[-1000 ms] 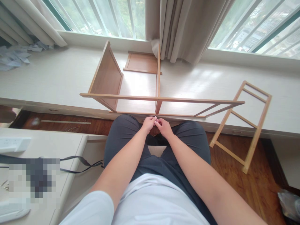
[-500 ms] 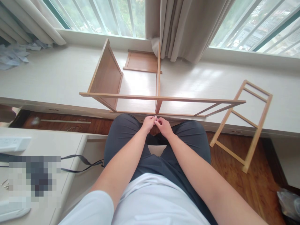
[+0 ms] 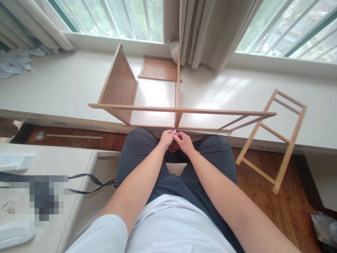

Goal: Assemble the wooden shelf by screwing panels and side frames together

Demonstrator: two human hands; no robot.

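Both hands (image 3: 176, 140) pinch one tiny white piece (image 3: 175, 132) between fingertips.

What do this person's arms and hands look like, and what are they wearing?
Both arms are bare from the short sleeves down, with no gloves, watch or rings that I can make out on the left hand or the right hand. The person wears a white short-sleeved shirt and dark grey trousers. The fingers look short and rounded; finer detail is too small to tell.
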